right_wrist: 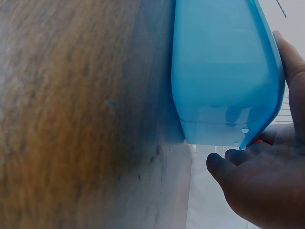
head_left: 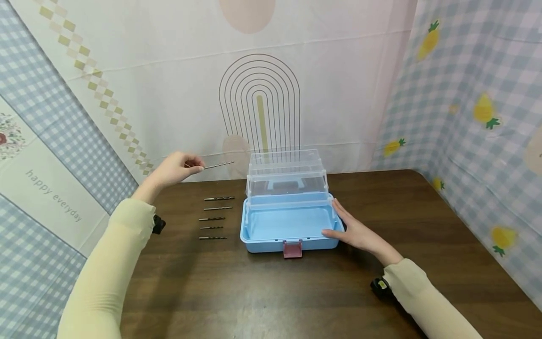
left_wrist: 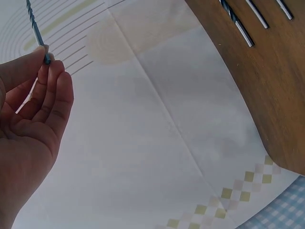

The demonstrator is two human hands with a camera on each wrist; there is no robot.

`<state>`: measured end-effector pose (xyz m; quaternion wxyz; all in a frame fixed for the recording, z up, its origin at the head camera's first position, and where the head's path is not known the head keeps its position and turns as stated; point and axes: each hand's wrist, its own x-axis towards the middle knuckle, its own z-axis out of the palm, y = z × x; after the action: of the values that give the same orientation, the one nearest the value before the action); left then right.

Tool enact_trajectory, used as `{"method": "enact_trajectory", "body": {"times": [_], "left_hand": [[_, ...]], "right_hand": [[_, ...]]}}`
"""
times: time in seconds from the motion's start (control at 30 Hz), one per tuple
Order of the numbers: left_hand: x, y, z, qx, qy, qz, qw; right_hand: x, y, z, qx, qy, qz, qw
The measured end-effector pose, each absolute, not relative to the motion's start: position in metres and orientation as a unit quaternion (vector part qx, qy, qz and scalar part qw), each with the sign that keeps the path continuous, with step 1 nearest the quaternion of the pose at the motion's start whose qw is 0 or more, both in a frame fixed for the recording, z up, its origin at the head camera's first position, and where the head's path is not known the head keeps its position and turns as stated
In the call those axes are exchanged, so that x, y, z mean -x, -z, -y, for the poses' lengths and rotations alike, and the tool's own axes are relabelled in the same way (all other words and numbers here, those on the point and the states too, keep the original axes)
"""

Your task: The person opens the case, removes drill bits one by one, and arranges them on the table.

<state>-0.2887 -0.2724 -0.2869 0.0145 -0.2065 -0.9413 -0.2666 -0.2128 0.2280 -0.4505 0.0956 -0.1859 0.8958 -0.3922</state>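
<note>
My left hand (head_left: 177, 167) is raised above the table's back left, pinching a thin drill bit (head_left: 221, 165) between thumb and fingertips. In the left wrist view the fluted end of this bit (left_wrist: 31, 18) points up, out of the pinch. A light-blue toolbox (head_left: 263, 246) stands with its clear trays (head_left: 285, 165) lifted at the back and its base exposed. My right hand (head_left: 356, 231) holds the box's right side, thumb over the rim; in the right wrist view its other fingers (right_wrist: 220, 168) curl by the outer wall.
Several drill bits (head_left: 212, 218) lie in a column on the brown wooden table (head_left: 262, 292), left of the toolbox. A dark red latch (head_left: 292, 249) hangs at the box's front. Patterned cloth (head_left: 182, 94) hangs behind and on both sides.
</note>
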Motion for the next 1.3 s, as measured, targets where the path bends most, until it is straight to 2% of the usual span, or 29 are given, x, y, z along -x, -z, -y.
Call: {"method": "enact_trajectory", "body": {"times": [0.3,0.43,0.93,1.3], "left_hand": [[0.257,0.290,0.281,0.223,0.249,0.941,0.053],[0.243,0.295,0.287,0.218,0.253,0.941,0.054],[0.218,0.348,0.288,0.242,0.271,0.929,0.076],[0.207,0.379,0.293,0.250,0.259,0.931,0.055]], "right_hand": [[0.214,0.456,-0.227,0.186,0.395,-0.895,0.092],[0.215,0.458,-0.226,0.191,0.400,-0.891,0.094],[0.214,0.455,-0.228,0.188,0.402,-0.892,0.089],[0.213,0.455,-0.230,0.187,0.413,-0.886,0.098]]}}
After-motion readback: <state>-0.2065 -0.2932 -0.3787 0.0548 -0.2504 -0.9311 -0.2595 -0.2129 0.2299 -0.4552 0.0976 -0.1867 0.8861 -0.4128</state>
